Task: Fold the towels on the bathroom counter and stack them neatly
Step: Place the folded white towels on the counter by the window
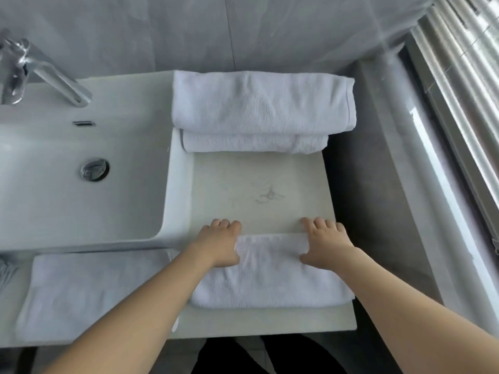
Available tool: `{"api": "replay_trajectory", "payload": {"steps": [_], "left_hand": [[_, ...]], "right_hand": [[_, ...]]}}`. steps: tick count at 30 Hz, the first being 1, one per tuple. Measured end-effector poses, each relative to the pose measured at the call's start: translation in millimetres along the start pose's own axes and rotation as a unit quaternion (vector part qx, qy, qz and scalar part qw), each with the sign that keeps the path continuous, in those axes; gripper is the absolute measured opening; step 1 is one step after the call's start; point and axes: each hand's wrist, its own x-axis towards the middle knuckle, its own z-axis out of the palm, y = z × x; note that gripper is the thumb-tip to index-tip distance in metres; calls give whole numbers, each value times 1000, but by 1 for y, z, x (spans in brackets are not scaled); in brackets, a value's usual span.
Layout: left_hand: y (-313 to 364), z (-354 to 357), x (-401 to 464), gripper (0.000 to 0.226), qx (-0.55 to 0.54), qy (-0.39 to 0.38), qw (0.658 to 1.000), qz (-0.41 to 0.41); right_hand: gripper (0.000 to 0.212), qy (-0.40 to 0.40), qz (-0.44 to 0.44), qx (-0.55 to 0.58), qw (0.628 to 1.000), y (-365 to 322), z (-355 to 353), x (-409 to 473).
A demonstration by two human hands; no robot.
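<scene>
The folded white terry towel [270, 273] lies on the near part of the pale stone surface [259, 190]. The left hand [218, 244] and right hand [326, 244] grasp its far corners. A stack of two folded white towels [259, 109] rests at the far edge.

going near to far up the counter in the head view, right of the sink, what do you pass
Folded towel under the hands → left hand and right hand side by side at its far edge → bare counter → stack of folded towels → wall
</scene>
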Motion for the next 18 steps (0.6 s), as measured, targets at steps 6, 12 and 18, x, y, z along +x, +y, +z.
{"api": "replay_trajectory", "payload": {"steps": [6, 12, 18], "left_hand": [[-1, 0, -8, 11, -87, -74, 993, -1], [-5, -70, -23, 12, -129, 56, 990, -33], [-13, -209, -29, 8, -10, 226, 973, -35]], "right_hand": [[17, -144, 4, 14, 990, -19, -3, -1], [23, -84, -3, 118, 990, -16, -73, 7], [11, 2, -11, 113, 994, -7, -212, 15]]}}
